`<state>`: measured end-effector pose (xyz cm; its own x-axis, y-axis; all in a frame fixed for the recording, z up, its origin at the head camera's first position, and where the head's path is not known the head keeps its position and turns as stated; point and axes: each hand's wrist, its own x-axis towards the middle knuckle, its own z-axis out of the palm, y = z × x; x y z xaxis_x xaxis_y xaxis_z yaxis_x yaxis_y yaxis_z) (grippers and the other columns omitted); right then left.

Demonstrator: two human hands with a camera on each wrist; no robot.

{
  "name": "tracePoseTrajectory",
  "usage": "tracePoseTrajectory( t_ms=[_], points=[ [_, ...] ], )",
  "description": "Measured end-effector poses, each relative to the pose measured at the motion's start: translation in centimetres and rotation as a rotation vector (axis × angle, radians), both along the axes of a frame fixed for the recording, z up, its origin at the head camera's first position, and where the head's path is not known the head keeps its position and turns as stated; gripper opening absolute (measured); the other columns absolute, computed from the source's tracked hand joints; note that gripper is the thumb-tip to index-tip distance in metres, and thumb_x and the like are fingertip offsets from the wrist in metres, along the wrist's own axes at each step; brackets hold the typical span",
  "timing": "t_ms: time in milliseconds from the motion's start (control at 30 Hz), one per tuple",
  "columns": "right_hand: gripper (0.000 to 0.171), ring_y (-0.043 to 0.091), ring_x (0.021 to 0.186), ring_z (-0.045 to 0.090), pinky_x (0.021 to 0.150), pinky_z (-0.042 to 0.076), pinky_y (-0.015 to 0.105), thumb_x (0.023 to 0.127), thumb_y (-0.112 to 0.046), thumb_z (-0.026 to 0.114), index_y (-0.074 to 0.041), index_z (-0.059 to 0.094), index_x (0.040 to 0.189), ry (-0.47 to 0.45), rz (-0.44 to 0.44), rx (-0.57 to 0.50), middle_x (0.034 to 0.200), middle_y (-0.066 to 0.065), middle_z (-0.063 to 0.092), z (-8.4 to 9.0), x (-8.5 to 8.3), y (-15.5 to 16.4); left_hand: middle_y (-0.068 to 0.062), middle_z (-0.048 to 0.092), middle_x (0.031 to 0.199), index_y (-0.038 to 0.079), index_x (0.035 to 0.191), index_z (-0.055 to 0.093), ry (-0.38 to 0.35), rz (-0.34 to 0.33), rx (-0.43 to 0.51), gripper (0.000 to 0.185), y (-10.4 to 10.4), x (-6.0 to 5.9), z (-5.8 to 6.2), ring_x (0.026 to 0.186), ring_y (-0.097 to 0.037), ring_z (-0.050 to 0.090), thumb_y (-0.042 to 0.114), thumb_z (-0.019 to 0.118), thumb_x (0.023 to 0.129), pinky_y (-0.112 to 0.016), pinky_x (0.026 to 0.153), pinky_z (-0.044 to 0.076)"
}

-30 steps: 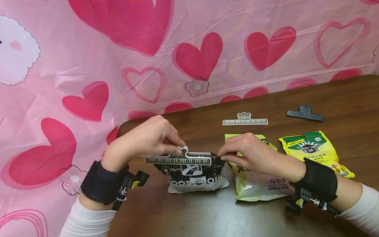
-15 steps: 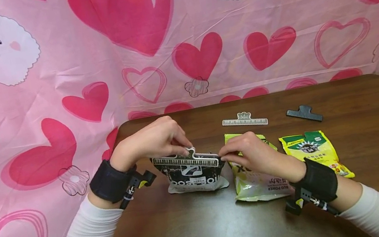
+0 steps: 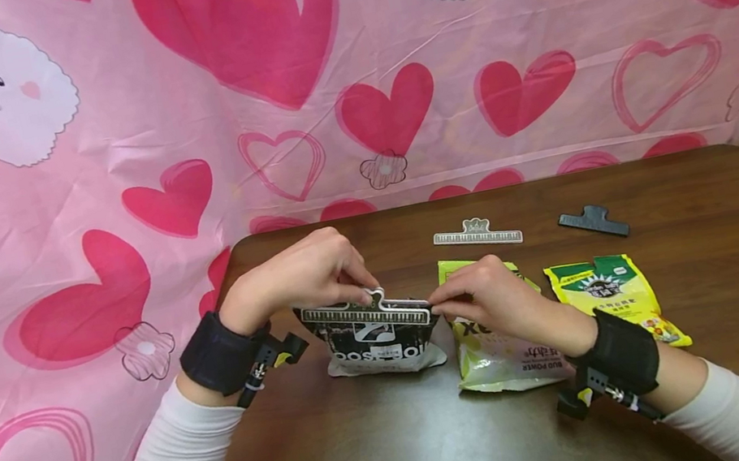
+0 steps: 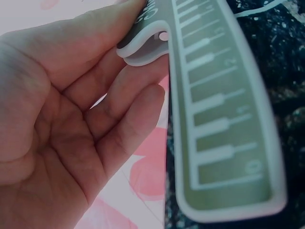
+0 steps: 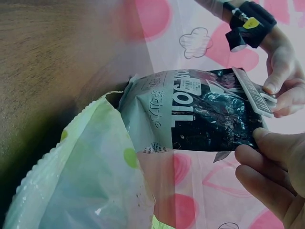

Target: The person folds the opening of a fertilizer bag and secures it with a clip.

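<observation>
A black-and-white bag (image 3: 386,355) with "SOIL" lettering stands upright on the table. Across its top edge lies a long clip (image 3: 366,316) with a piano-key ruler print. My left hand (image 3: 306,274) pinches the clip's raised handle between thumb and fingers, as the left wrist view shows up close. With thumb and fingertips, my right hand (image 3: 489,300) pinches the bag's upper right corner, just beyond the clip's end. In the right wrist view the clip (image 5: 252,91) sits along the black top of the bag (image 5: 205,112). How deep its jaws reach is hidden.
A green-yellow bag (image 3: 500,364) lies partly under my right hand. Farther right is a yellow bag (image 3: 618,294) with a green top. At the back lie a white-edged ruler clip (image 3: 477,234) and a black clip (image 3: 594,221). A pink heart-print cloth (image 3: 298,161) hangs behind the table (image 3: 395,457).
My left hand and the clip have shifted to the right along the bag's top, up to the pinched corner. The right hand keeps its place on the corner.
</observation>
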<state>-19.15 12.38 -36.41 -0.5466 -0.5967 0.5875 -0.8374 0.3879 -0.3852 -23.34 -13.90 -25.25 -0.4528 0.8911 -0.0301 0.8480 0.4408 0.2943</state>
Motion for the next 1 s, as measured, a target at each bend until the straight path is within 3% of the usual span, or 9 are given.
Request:
tracePoseTrajectory(
  t_ms=[233, 600, 1000],
  points=[
    [0.010, 0.005, 0.066, 0.070, 0.060, 0.053, 0.016, 0.076, -0.006, 0.083, -0.010, 0.080, 0.085, 0.029, -0.006, -0.034, 0.078, -0.001, 0.076, -0.07, 0.00, -0.07, 0.010, 0.076, 0.081, 0.019, 0.094, 0.082, -0.006, 0.017, 0.001, 0.012, 0.17, 0.05, -0.13, 0.057, 0.000, 0.047, 0.022, 0.080, 0.083, -0.021, 0.055, 0.038],
    [0.010, 0.004, 0.066, 0.070, 0.060, 0.053, 0.013, 0.076, -0.004, 0.082, -0.009, 0.079, 0.085, -0.002, 0.013, -0.043, 0.077, 0.000, 0.076, -0.02, -0.01, -0.04, 0.008, 0.076, 0.081, 0.016, 0.098, 0.081, -0.035, 0.068, -0.010, 0.019, 0.25, 0.23, -0.15, 0.064, 0.004, 0.061, 0.023, 0.082, 0.081, -0.020, 0.061, 0.050],
    [0.009, 0.004, 0.068, 0.070, 0.061, 0.053, 0.013, 0.079, -0.007, 0.081, -0.009, 0.080, 0.087, -0.048, 0.012, -0.037, 0.079, 0.000, 0.077, 0.09, 0.13, 0.01, 0.008, 0.074, 0.082, 0.016, 0.101, 0.080, -0.068, 0.104, -0.034, 0.022, 0.17, 0.39, -0.25, 0.063, -0.002, 0.056, 0.024, 0.082, 0.081, -0.022, 0.060, 0.049]
  ],
)
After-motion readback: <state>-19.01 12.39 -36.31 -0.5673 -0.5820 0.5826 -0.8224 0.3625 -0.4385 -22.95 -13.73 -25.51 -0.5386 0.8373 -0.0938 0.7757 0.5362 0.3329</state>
